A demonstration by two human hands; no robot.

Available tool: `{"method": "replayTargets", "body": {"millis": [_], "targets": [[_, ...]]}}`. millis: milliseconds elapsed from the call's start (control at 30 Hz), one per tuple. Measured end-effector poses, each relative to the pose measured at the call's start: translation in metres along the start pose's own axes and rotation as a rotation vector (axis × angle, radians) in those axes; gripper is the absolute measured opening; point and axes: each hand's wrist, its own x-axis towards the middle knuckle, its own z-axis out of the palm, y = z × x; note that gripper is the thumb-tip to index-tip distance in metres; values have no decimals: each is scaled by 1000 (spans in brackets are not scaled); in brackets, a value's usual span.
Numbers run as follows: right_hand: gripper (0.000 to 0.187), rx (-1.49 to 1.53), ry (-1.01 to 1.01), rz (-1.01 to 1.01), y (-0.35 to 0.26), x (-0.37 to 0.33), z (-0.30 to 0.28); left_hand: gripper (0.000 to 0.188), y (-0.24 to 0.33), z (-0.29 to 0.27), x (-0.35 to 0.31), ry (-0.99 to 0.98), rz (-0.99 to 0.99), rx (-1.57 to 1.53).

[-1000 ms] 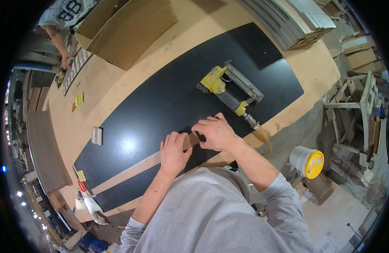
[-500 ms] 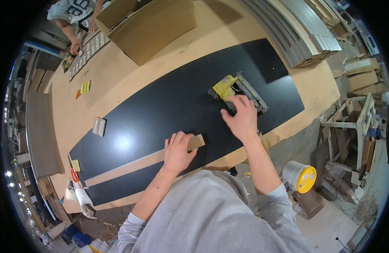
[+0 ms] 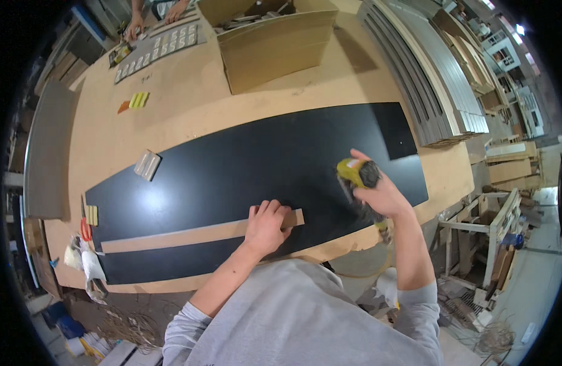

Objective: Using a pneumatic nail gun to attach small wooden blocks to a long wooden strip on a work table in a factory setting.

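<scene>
My left hand (image 3: 267,229) lies over the right end of a long pale wooden strip (image 3: 177,236), its fingers bent round the edges. The strip rests flat along the near part of a large black panel (image 3: 250,158) with a curved far edge. In my right hand (image 3: 383,194) is a yellow and dark nail gun (image 3: 353,172), held up over the panel's right part. Motion blurs the gun's lower end, and my palm hides its handle. A gap separates the gun from the strip.
An open cardboard box (image 3: 281,52) stands at the back, and grey boards (image 3: 409,73) are stacked at the right. Red-handled scissors (image 3: 85,227) lie by the panel's left end. A small grey block (image 3: 147,165) sits on its far edge. Another person's hands (image 3: 134,27) work far left.
My right hand has taken hold of the nail gun, lifted it off the panel and turned it. The left hand stays on the strip. The whole view has shifted and turned.
</scene>
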Motion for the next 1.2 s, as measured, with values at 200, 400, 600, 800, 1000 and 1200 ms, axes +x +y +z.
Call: {"method": "replayTargets", "body": {"millis": [200,400,600,800,1000,1200], "targets": [[79,388,-270,160,-9,-46,45,51,-5,5,0,100,83,-5],[69,-39,-244,49,-13,-43,75,51,-5,5,2,64,69,-26],[70,-103,-246,166,-22,-41,77,51,-3,6,2,61,53,-10],[71,-125,-207,101,-23,-44,80,50,-4,5,2,24,51,5],[72,-9,-261,156,-12,-55,78,51,-5,3,0,45,88,-23],[73,-138,-239,96,-7,-57,82,49,-3,3,2,43,87,-23]]}}
